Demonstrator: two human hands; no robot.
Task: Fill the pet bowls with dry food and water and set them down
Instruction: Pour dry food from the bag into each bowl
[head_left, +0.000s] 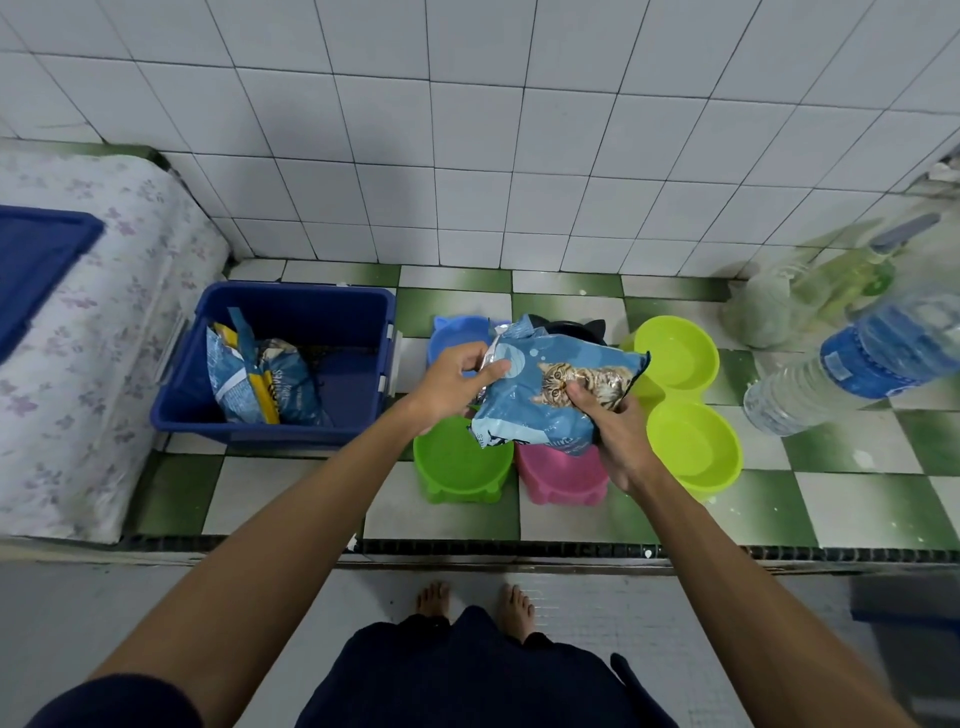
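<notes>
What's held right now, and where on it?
The cat food bag: left hand pinches its torn top edge, right hand grips the lower body.

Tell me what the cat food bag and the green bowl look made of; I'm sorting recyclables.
Cat food bag: seemingly thin printed plastic film, glossy; it crumples under the hands, and a silvery inner lining shows at the torn top. Green bowl: apparently moulded hard plastic, one solid colour, smooth with a soft sheen and a rounded rim.

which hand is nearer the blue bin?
Left. The left hand pinches the cat food bag just right of the blue bin; the right hand grips the bag's far side.
</notes>
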